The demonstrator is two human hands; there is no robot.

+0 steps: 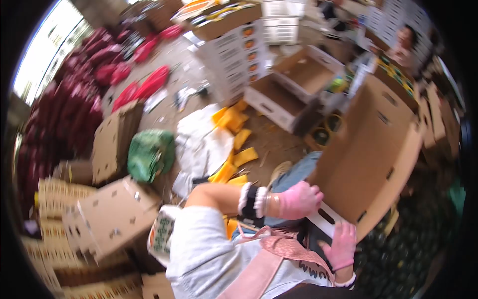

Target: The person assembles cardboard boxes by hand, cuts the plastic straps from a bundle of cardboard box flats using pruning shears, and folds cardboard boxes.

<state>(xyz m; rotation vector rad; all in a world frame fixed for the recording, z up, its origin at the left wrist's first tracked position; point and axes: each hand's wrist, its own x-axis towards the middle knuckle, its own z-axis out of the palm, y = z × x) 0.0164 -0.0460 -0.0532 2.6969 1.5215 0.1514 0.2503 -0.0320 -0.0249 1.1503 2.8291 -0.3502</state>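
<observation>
A large cardboard box (366,159), brown inside with a white end panel (326,215) cut by a handle slot, stands tilted in front of me. Pink gloves cover both my hands. My left hand (300,200) has its fingers curled at the corner where the end panel meets the long side. Lower down, my right hand (341,245) rests at the panel's other end, fingers against the edge and thumb held apart. The fingertips are partly blurred.
Tall stacked white cartons (231,65) and open cartons (284,97) stand ahead. Yellow scraps (236,142) and a green bag (151,155) lie on the floor. Dark round produce (398,259) is piled at right. Another person (402,47) is at the upper right.
</observation>
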